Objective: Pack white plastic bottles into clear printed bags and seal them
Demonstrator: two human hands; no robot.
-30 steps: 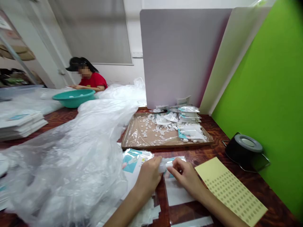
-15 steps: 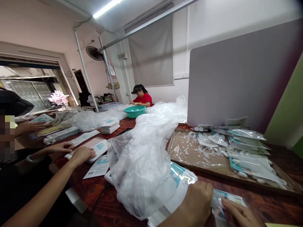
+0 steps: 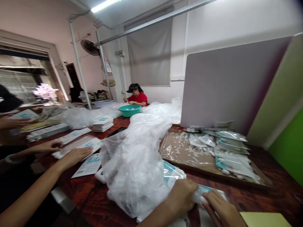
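My left hand (image 3: pixel 183 194) is closed at the lower middle, its fingers around the left side of a clear plastic packet (image 3: pixel 198 196) with something whitish in it. My right hand (image 3: pixel 221 206) pinches the packet's other side; what its fingertips cover is hidden. A blue-and-white printed packet (image 3: pixel 214 190) lies just behind both hands. Glossy blue printed packets (image 3: pixel 174 172) rest beyond my left wrist, partly under a big clear plastic bag (image 3: pixel 137 170) full of white pieces. A yellow sheet (image 3: pixel 265 219) lies right of my right hand.
A shallow cardboard tray (image 3: pixel 170 149) holds loose white pieces and a stack of filled packets (image 3: pixel 233 157). At left, a co-worker's hands (image 3: pixel 75 157) rest on printed cards (image 3: pixel 88 165). Another person in red (image 3: pixel 140 98) sits behind a green basin (image 3: pixel 130 110). A grey panel (image 3: pixel 227 85) stands right.
The view has turned a little right, so things sit further left. My hands still hold the packet, and more of the yellow sheet shows. The co-worker's near hand has flattened over the cards.
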